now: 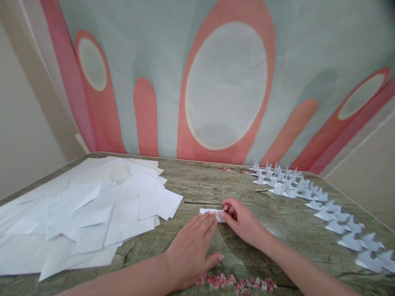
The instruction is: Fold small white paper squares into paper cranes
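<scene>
A small folded strip of white paper (221,218) lies on the table between my two hands. My left hand (195,244) rests flat, its fingers stretched out together over the left end of the strip and its thumb apart. At the strip's right end my right hand (242,221) has curled fingers, with the thumb and index finger closed on the paper's edge. Part of the strip is hidden under my left fingertips.
Many loose white paper sheets (92,213) are heaped on the left side of the wooden-patterned table (197,185). Several small folded paper figures (305,193), shaped like birds, stand in rows along the right side. A printed cloth backdrop (166,61) hangs behind the table.
</scene>
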The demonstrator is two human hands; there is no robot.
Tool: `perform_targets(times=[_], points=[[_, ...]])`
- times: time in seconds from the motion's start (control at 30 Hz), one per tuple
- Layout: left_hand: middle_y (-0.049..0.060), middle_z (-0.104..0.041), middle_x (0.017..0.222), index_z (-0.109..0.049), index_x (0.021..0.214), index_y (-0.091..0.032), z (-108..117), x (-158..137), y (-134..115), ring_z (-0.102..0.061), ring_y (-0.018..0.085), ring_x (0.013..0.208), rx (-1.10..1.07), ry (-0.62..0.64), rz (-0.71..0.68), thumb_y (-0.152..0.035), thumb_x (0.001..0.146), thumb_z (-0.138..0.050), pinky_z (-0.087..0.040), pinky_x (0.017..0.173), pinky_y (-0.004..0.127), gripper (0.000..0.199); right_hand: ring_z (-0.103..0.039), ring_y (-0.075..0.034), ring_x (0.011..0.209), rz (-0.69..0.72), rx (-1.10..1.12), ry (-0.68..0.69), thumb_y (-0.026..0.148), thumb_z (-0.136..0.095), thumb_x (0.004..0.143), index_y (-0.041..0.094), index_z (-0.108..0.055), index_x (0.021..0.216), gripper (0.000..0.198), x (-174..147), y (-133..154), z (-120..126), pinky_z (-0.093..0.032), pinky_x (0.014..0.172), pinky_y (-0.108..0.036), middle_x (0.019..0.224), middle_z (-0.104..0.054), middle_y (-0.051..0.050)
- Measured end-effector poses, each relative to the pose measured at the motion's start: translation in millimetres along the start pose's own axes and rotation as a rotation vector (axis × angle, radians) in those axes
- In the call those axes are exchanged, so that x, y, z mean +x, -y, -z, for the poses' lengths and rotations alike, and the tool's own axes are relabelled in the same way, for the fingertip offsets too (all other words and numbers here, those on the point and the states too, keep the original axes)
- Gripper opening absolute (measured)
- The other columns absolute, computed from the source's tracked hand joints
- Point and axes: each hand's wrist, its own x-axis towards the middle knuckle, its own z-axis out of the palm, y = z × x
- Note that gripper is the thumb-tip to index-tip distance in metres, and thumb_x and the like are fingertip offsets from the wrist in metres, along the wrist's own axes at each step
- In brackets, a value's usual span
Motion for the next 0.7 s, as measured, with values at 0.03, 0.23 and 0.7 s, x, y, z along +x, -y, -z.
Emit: perform_targets(times=[0.03, 0.23, 0.7], points=[[0.011, -0.027, 0.145, -0.024, 0.14, -0.013, 0, 0, 0, -0.021, 0.023, 0.135, -0.007, -0.003, 0.001, -0.06, 0.088, -0.026, -0.018, 0.11, 0.036, 0.07, -0.052, -0.013, 0.064, 0.01, 0.0, 0.023, 0.021, -0.052, 0.08, 0.018, -0.055, 0.095, 0.015, 1, 0, 2, -0.042, 0.063, -0.027, 0.082, -0.055, -0.002], [0.012, -0.027, 0.145, -0.025, 0.139, -0.012, 4, 1, -3, -0.021, 0.024, 0.134, -0.015, 0.014, 0.036, -0.056, 0.088, -0.031, -0.02, 0.11, 0.037, 0.068, -0.054, -0.016, 0.078, 0.076, -0.001, 0.123, 0.019, -0.055, 0.079, 0.018, -0.062, 0.088, 0.012, 17, 4, 6, -0.043, 0.068, -0.028, 0.088, -0.055, -0.004], [0.011, -0.026, 0.146, -0.027, 0.139, -0.012, -1, -1, -1, -0.019, 0.024, 0.135, -0.017, 0.009, 0.033, -0.059, 0.088, -0.025, -0.018, 0.11, 0.037, 0.069, -0.052, -0.016, 0.079, 0.118, 0.05, 0.106, 0.016, -0.051, 0.081, 0.017, -0.059, 0.072, 0.012, 22, -4, 1, -0.041, 0.071, -0.028, 0.082, -0.055, -0.003]])
